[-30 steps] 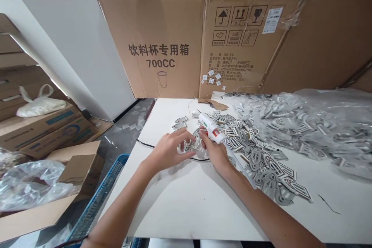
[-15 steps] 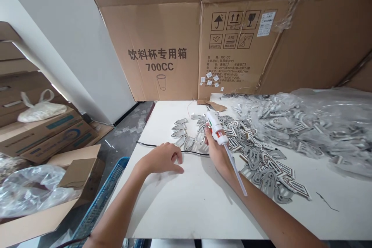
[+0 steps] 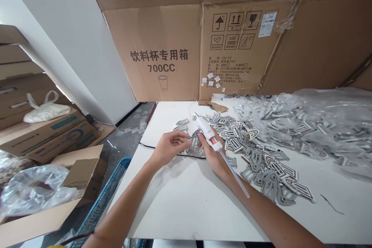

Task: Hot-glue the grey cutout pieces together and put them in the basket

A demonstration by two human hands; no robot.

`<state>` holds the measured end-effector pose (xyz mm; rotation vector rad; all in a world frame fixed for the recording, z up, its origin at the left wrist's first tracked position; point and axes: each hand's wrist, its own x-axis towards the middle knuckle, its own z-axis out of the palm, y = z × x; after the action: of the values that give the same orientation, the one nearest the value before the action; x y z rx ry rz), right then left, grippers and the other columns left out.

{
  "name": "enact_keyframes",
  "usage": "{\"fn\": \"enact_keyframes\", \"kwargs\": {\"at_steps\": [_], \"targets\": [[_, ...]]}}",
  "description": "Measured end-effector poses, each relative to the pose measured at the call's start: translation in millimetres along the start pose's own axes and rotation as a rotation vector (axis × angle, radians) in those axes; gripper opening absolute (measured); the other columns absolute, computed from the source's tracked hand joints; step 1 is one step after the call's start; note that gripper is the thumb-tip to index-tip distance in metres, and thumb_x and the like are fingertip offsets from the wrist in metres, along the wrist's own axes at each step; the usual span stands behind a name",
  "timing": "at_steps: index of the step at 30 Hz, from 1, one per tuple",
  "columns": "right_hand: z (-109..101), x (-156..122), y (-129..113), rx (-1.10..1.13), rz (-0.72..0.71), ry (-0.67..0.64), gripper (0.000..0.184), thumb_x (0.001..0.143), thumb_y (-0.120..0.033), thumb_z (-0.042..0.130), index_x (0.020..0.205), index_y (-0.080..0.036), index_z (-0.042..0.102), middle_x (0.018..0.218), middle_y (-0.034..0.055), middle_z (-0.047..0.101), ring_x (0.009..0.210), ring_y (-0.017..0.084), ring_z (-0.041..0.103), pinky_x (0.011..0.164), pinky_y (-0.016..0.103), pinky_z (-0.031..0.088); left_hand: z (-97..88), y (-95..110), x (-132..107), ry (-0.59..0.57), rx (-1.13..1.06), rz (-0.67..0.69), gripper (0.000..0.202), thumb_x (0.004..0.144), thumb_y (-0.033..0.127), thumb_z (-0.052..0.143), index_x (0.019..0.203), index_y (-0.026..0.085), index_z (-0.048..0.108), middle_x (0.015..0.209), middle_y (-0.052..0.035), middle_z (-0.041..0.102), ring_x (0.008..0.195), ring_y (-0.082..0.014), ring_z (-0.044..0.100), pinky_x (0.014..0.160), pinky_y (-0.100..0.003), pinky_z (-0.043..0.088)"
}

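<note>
My right hand [image 3: 214, 154] is wrapped round a white hot glue gun [image 3: 205, 128]. A long translucent glue stick [image 3: 236, 176] sticks out of the gun's rear, and its nozzle points away toward the back left. My left hand [image 3: 171, 148] is closed, thumb and fingers pinching the edge of a small grey cut-out piece [image 3: 194, 142] with a pointed, arched outline and slots. That piece is held just left of the gun, close to my right fingers. Several similar pieces [image 3: 181, 123] lie behind my left hand, partly hidden by it.
A heap of grey and patterned cut-out pieces [image 3: 266, 162] spreads to the right, beside clear plastic bags [image 3: 325, 112]. A black cord [image 3: 147, 146] crosses the white table [image 3: 188, 209]. Cardboard [image 3: 162, 27] walls the back. A blue basket [image 3: 99, 197] and open carton [image 3: 84, 170] stand left.
My left hand has lifted and moved right and away from me, and now pinches a grey piece. The glue gun has swung slightly left, nearer my left hand.
</note>
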<state>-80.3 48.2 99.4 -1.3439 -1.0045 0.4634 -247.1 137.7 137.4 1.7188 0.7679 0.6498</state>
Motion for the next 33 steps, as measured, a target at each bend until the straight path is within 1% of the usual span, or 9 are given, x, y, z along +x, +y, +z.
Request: {"fn": "enact_keyframes", "kwargs": {"at_steps": [3,7,15,20,24,26,29,31,33], "targets": [[3,-3,3,-0.002,-0.042,-0.048,0.029,0.1,-0.05,0.062,0.092,-0.023,0.06,0.071,-0.0037,0.062,0.065,0.016,0.056,0.064,0.028,0.042,3.4,-5,1,0.066,-0.071,-0.027,0.038,0.074,0.048,0.092,0.086,0.018,0.073,0.071,-0.0022,0.073,0.062,-0.0131,0.065,0.06,-0.024,0.055],[5,-4,6,0.018,-0.082,-0.083,0.023,0.101,-0.044,0.061,0.095,-0.022,0.061,0.072,-0.0027,0.064,0.067,0.017,0.056,0.067,0.03,0.043,8.0,-9,1,0.062,-0.096,-0.031,0.035,0.076,0.046,0.091,0.079,0.018,0.07,0.073,-0.003,0.074,0.065,-0.014,0.068,0.066,-0.025,0.059],[5,-3,8,0.032,-0.068,-0.026,0.024,0.098,-0.046,0.066,0.095,-0.022,0.064,0.071,-0.0039,0.065,0.066,0.016,0.057,0.066,0.029,0.043,11.9,-17,2,0.116,-0.06,-0.053,0.033,0.077,0.045,0.088,0.08,0.018,0.07,0.071,-0.002,0.072,0.058,-0.0124,0.062,0.057,-0.024,0.052],[6,-3,7,0.076,-0.024,-0.033,0.029,0.097,-0.051,0.068,0.101,-0.022,0.065,0.074,-0.0025,0.068,0.071,0.019,0.062,0.068,0.031,0.046,11.0,-19,3,0.174,0.078,0.024,0.03,0.079,0.045,0.086,0.081,0.018,0.072,0.076,-0.0019,0.072,0.06,-0.0102,0.054,0.056,-0.023,0.043],[7,-3,2,0.127,0.025,-0.03,0.035,0.096,-0.055,0.068,0.099,-0.021,0.066,0.082,0.0009,0.071,0.072,0.02,0.064,0.072,0.033,0.051,10.5,-19,2,0.215,0.156,0.084,0.033,0.08,0.048,0.086,0.098,0.022,0.075,0.092,-0.003,0.074,0.075,-0.0143,0.065,0.064,-0.024,0.049],[5,-3,-1,0.146,0.056,-0.03,0.04,0.095,-0.059,0.069,0.105,-0.02,0.068,0.085,0.0026,0.072,0.073,0.02,0.066,0.074,0.035,0.053,12.0,-17,1,0.118,0.082,0.064,0.036,0.084,0.052,0.082,0.1,0.021,0.074,0.096,-0.0048,0.076,0.085,-0.0175,0.07,0.073,-0.026,0.055],[3,-1,-4,0.123,0.062,-0.037,0.047,0.094,-0.064,0.068,0.109,-0.019,0.07,0.079,0.0022,0.07,0.075,0.022,0.067,0.075,0.036,0.054,14.3,-12,0,-0.034,-0.121,-0.065,0.043,0.085,0.06,0.079,0.09,0.019,0.069,0.085,-0.0047,0.074,0.073,-0.0174,0.071,0.07,-0.03,0.058],[2,-1,-2,0.088,0.071,-0.05,0.047,0.094,-0.066,0.067,0.104,-0.02,0.071,0.075,0.0016,0.069,0.073,0.022,0.065,0.071,0.034,0.053,13.6,-9,0,0.014,-0.214,-0.108,0.046,0.082,0.061,0.082,0.089,0.018,0.067,0.077,-0.0024,0.071,0.065,-0.0157,0.069,0.066,-0.028,0.057],[4,-2,1,0.084,0.083,-0.067,0.047,0.094,-0.066,0.066,0.101,-0.02,0.071,0.072,0.0009,0.066,0.068,0.02,0.062,0.066,0.033,0.05,10.4,-7,2,0.158,-0.263,-0.083,0.046,0.08,0.059,0.085,0.089,0.017,0.068,0.073,-0.0005,0.068,0.065,-0.0143,0.067,0.065,-0.026,0.055]]}}
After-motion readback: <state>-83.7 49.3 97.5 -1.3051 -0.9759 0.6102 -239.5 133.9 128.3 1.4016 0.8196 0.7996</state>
